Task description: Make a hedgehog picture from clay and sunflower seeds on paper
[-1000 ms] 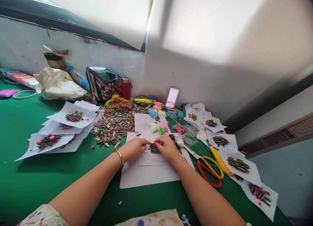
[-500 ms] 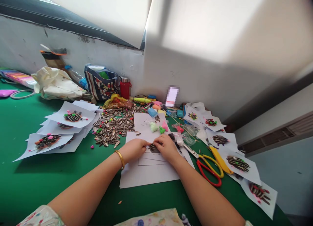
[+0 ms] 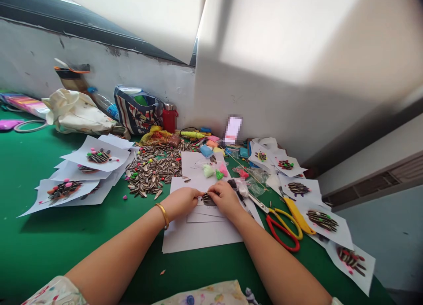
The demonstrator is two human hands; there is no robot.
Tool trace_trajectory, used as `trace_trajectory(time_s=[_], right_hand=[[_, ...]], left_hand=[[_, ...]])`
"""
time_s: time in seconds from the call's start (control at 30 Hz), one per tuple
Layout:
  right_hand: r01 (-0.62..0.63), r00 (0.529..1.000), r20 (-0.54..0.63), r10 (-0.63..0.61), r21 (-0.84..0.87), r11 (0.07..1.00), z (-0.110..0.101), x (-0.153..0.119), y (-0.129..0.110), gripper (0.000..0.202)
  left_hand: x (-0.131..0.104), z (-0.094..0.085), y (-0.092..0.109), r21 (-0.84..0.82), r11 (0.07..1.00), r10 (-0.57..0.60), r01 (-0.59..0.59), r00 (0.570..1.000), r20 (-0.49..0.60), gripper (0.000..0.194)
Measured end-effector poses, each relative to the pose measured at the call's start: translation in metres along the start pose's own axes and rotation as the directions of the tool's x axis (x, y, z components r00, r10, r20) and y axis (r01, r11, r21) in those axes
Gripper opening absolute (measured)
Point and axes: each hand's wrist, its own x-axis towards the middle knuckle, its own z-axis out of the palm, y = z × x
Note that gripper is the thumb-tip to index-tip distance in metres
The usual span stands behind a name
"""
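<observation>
Sunflower seeds laid side by side form a small dark striped figure (image 3: pixel 207 200) on white paper (image 3: pixel 201 239). My left hand (image 3: pixel 185 201), with a gold bangle at the wrist, rests on the sheet; its fingers are closed and their tips meet the figure's left end. From the right, the bent fingers of my right hand (image 3: pixel 226 197) press together at the figure's upper right edge. Whatever lies between either hand's fingertips is too small or hidden to make out. A loose seed (image 3: pixel 187 180) lies on the paper just beyond my left hand.
A pile of sunflower seeds (image 3: pixel 150 170) lies at the back left. Finished seed pictures (image 3: pixel 95 157) are stacked left, with others (image 3: pixel 322 220) along the right edge. Scissors (image 3: pixel 280 225) lie beside my right forearm. Clay lumps (image 3: pixel 207 170), a phone (image 3: pixel 232 130) and a red bottle (image 3: pixel 168 118) stand behind.
</observation>
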Motion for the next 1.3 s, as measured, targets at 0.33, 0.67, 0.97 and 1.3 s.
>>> trace_trajectory(time_s=[0.33,0.67,0.97,1.3], right_hand=[[0.108,0.976,-0.203,-0.077,0.145,0.983,-0.010,-0.007,-0.005,0.011],[0.168,0.979,-0.150,-0.140,0.191,0.967,-0.007,-0.014,-0.030,0.007],[-0.012,0.988,-0.151,0.019,0.046,0.999,-0.008,-0.002,0.003,0.011],[-0.029,0.997,-0.068,0.027,-0.023,0.999,-0.006,-0.001,-0.003,0.012]], left_hand=[[0.004,0.005,-0.003,-0.174,0.984,0.024,-0.046,0.992,-0.126,0.047],[0.004,0.015,0.004,-0.155,0.976,0.134,-0.153,0.983,-0.126,0.041],[0.009,0.013,-0.007,-0.052,0.999,-0.015,0.008,0.989,-0.146,0.043],[0.007,0.017,-0.003,0.020,1.000,0.012,-0.010,0.992,-0.124,0.044]])
